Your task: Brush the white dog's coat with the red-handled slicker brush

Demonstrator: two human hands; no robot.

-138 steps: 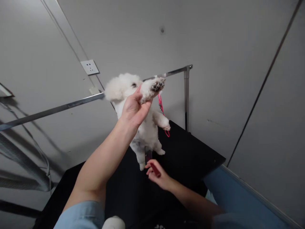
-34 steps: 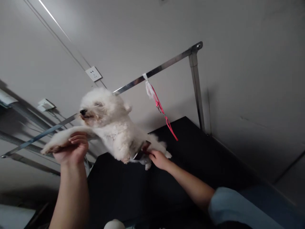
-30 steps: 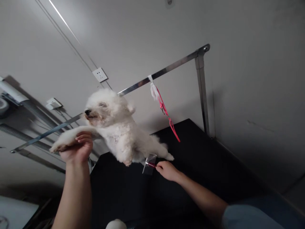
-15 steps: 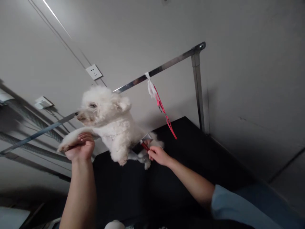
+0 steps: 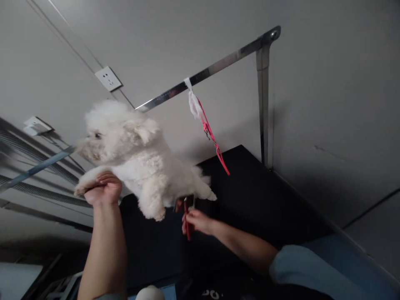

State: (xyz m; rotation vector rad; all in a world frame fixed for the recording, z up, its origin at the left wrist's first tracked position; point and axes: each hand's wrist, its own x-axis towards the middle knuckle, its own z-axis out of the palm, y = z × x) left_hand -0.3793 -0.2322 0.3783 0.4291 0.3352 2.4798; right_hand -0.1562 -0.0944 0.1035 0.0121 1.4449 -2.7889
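A fluffy white dog [image 5: 150, 166] is stretched upright over the black table [image 5: 153, 254], its head turned to the left. My left hand [image 5: 105, 191] is closed around one of its forelegs and holds it up and out to the left. The other foreleg hangs free. In my right hand [image 5: 200, 221] is a slicker brush [image 5: 186, 207] with a red handle, gripped with the fingers wrapped round. The brush is under the dog's belly, beside its hind leg. Its head is partly hidden, so I cannot tell whether it touches the fur.
Behind the dog runs a metal bar [image 5: 218, 66] on an upright post [image 5: 263, 108]. A pink leash [image 5: 213, 137] hangs from it by a white strip [image 5: 193, 104]. Sockets [image 5: 108, 79] and ribbed hoses [image 5: 40, 158] line the wall. A rounded white object [image 5: 150, 293] shows at the bottom edge.
My right hand has moved down and left with the brush, whose handle now points downward. The dog appears larger, its head further left. My left hand still holds the foreleg.
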